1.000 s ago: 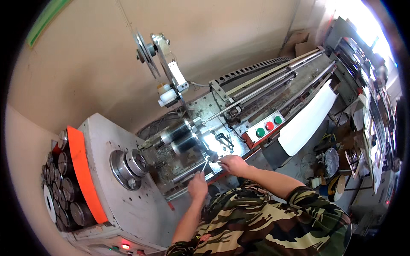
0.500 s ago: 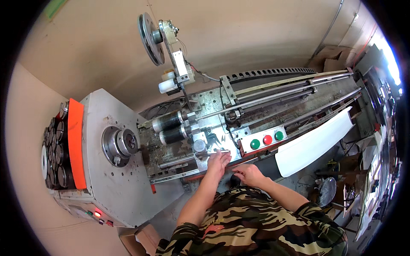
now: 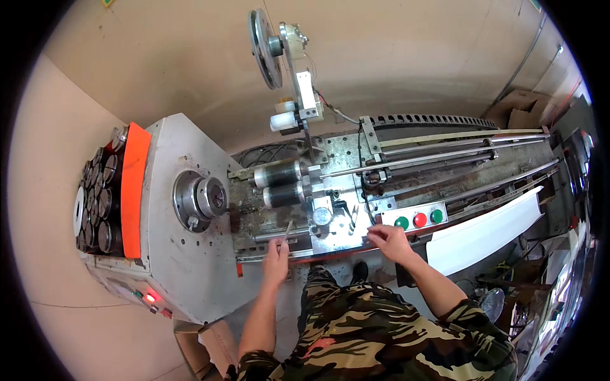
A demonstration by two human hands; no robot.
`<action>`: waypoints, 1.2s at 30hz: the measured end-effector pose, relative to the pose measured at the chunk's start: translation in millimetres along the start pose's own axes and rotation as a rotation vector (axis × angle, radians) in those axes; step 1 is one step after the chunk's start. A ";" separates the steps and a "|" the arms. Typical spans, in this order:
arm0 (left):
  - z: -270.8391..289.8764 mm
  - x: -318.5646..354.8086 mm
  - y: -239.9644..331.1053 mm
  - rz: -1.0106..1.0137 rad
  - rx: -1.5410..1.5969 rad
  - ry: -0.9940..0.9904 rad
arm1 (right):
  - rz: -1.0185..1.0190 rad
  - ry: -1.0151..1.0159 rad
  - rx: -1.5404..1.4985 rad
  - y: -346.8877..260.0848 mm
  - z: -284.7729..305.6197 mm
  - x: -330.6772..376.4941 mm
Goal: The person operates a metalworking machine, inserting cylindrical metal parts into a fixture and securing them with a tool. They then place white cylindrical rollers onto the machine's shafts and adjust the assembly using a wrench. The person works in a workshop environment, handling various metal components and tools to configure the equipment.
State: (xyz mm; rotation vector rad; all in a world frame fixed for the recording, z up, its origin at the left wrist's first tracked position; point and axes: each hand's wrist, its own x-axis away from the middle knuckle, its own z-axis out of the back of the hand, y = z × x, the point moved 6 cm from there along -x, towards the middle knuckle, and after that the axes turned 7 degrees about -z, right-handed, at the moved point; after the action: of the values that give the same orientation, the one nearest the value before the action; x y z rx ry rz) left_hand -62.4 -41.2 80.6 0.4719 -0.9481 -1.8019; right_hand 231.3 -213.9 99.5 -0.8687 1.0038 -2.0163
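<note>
My left hand [image 3: 276, 261] is closed around a thin, pale, stick-like piece [image 3: 288, 229] that points up over the near rail of a long machine bed. Its exact kind is too small to tell. To the right, my right hand [image 3: 390, 244] hovers by the near edge of the metal carriage plate [image 3: 330, 237], its fingers curled together; whatever they hold, if anything, is hidden. On that plate lie a dark bent tool [image 3: 344, 207] like a hex key and a slim metal piece [image 3: 353, 220], beside a round metal knob [image 3: 322, 216].
A grey headstock with a round chuck [image 3: 212, 197] stands at the left, with dark cylinders [image 3: 109, 203] behind an orange panel [image 3: 134, 190]. Two rollers [image 3: 279, 184] face the chuck. A button box [image 3: 419, 219] and white sheet [image 3: 486, 232] sit at right.
My left hand has moved left off the carriage plate, with the thin piece raised in it. My right hand has shifted forward to the plate's near edge. The view has turned somewhat left.
</note>
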 end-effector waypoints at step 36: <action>-36.8 -254.3 -45.4 -0.500 0.089 -0.810 | 0.077 -0.479 0.202 13.3 -167.2 -245.7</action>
State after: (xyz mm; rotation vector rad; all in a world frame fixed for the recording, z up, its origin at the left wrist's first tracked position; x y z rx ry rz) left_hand 42.6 182.3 -3.5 -0.0044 -1.5596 -2.4820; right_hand 229.1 42.3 -51.7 -1.1112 0.5463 -1.6924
